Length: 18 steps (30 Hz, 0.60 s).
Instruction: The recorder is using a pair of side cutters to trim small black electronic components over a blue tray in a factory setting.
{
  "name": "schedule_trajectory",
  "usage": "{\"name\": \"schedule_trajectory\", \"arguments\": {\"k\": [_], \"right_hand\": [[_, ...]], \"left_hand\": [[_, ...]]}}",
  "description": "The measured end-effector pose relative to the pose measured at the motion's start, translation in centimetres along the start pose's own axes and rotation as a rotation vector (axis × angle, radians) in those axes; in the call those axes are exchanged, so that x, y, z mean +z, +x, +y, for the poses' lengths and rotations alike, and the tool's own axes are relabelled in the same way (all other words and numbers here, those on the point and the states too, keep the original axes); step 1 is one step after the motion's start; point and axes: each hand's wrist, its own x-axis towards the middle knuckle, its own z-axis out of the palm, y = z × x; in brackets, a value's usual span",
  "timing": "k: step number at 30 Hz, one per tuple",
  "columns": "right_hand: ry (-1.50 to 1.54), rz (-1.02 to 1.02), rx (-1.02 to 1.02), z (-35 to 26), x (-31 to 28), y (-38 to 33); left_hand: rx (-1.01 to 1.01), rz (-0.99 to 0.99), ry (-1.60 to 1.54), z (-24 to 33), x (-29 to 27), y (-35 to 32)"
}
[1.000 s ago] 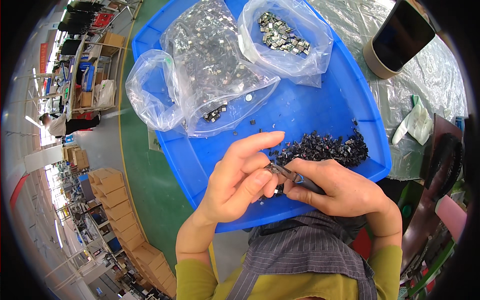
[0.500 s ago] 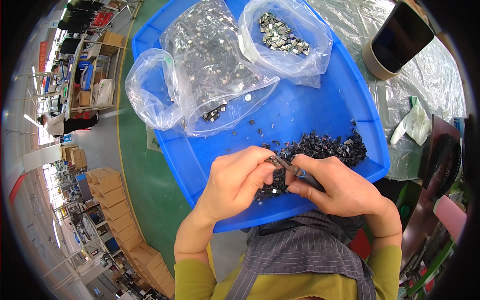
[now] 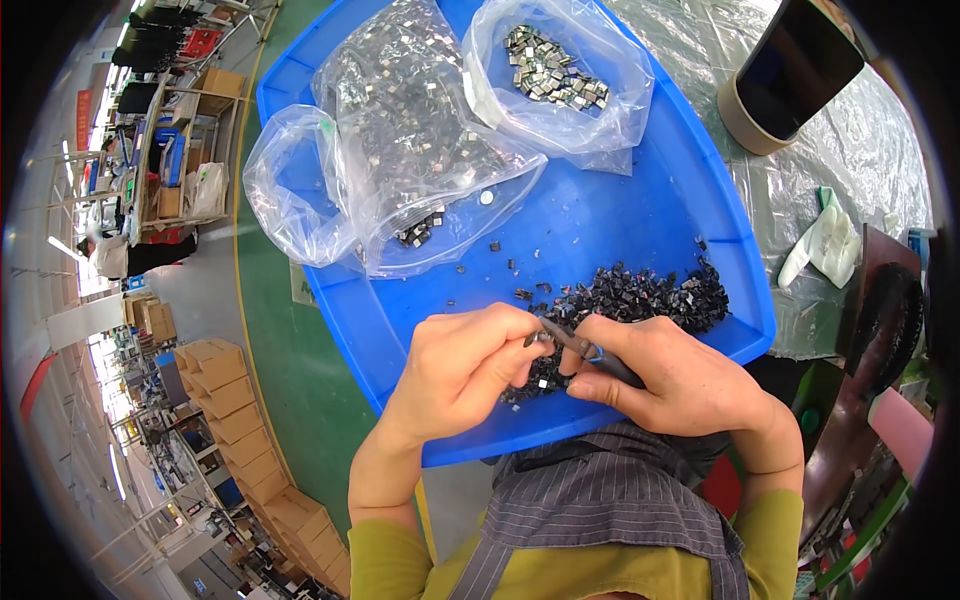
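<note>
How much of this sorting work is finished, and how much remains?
Done: two clear plastic bags already hold shiny metal pieces. In hand: the left hand pinches one small dark piece against the thin tool in the right hand. Left: a pile of small black pieces in the blue plastic tray.

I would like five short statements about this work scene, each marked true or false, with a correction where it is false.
1. The right hand holds a thin dark tweezer-like tool. True.
2. The shallow blue plastic tray holds a heap of small black parts. True.
3. The left hand rests inside a clear plastic bag. False: it pinches a small part at the tool's tip, over the tray.
4. The clear plastic bags hold red parts. False: they hold small silvery metal pieces.
5. The tray stands on the floor. False: it lies on a plastic-covered table.
</note>
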Motion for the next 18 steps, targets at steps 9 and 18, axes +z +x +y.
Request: {"name": "schedule_trajectory", "arguments": {"k": [9,18], "right_hand": [[0.003,-0.074,-0.053,0.1,-0.1,0.1],[-0.026,-0.159,0.001,0.0,-0.3,0.0]], "left_hand": [[-0.040,-0.136,-0.069,-0.3,-1.4,0.4],[-0.053,-0.161,-0.141,-0.7,-1.5,0.3]]}}
